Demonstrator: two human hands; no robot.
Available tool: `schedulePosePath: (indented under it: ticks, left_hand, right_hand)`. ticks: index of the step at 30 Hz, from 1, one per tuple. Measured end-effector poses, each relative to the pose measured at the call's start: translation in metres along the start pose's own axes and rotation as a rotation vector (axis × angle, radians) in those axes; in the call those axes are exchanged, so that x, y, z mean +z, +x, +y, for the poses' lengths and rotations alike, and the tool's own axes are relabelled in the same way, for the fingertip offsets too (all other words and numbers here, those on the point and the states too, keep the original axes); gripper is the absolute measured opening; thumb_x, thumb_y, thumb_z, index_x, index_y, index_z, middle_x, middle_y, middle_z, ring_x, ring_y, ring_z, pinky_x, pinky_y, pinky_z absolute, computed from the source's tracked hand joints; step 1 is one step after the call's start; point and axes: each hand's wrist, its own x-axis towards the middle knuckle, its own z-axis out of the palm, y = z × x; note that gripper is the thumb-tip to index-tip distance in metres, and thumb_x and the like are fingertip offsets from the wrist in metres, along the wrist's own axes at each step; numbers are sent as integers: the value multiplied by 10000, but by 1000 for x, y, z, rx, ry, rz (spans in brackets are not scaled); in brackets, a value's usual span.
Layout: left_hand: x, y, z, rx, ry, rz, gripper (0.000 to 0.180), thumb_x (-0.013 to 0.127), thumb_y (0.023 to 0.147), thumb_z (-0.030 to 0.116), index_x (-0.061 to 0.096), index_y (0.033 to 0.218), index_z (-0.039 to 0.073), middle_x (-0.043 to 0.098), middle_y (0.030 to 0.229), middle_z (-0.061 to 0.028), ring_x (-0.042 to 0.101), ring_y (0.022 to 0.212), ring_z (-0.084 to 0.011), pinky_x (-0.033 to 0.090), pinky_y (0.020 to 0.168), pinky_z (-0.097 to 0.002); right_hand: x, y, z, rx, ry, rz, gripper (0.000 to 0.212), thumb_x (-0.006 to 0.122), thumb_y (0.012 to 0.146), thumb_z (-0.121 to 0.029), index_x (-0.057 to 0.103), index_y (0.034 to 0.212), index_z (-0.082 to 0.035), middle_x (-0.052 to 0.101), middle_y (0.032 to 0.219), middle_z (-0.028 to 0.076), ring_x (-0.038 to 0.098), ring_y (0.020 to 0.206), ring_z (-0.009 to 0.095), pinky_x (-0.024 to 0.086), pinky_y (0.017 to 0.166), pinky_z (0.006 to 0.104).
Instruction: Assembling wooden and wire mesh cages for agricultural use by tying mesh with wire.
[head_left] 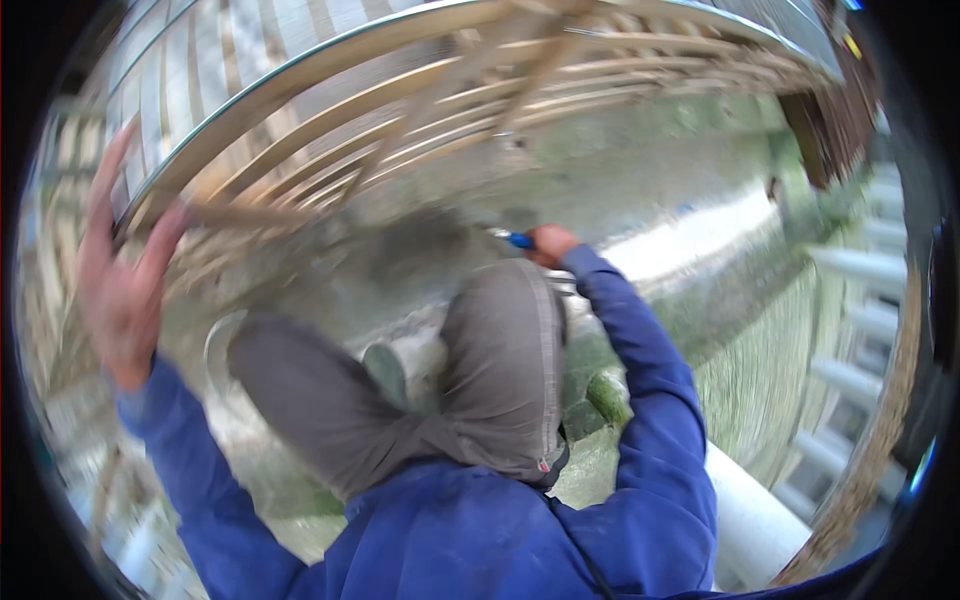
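My right hand (550, 246), in front of my knee, is closed around a small blue-handled tool (518, 240) with a pale, metallic-looking tip pointing left. Blur hides what kind of tool it is. On the far left my left hand (125, 275) is raised with its fingers spread and nothing in it. It is beside the corner of a slatted wooden frame (330, 117); I cannot tell whether the fingers touch the wood.
Grey, moss-stained concrete (660, 140) lies beyond my bent knees, with a bright pale strip (690, 240) to the right. A thick white pipe (755, 520) is at lower right. White balusters (860, 265) line the right side. A mossy green lump (609, 397) sits near my right forearm.
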Motion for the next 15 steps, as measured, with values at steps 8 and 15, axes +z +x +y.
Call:
schedulePosePath:
  ticks: [8, 15]
  left_hand:
    - [-67, -14, -25, -92, 155, -122, 690, 662, 817, 76, 345, 1428, 21, 392, 1445, -159, 348, 1348, -271, 253, 1122, -371]
    - [-37, 22, 15, 75, 97, -367, 745, 737, 745, 156, 390, 1399, 73, 497, 1348, -191, 512, 1219, -318, 405, 1014, -369]
  right_hand:
    - [22, 8, -35, -52, 124, 813, 278, 598, 767, -89, 573, 1042, -53, 544, 1081, 175, 546, 1021, 361, 501, 810, 436]
    - [109, -61, -14, 44, -251, 347, 419, 568, 769, -112, 470, 1176, -86, 514, 1088, 151, 523, 1058, 340, 483, 829, 455]
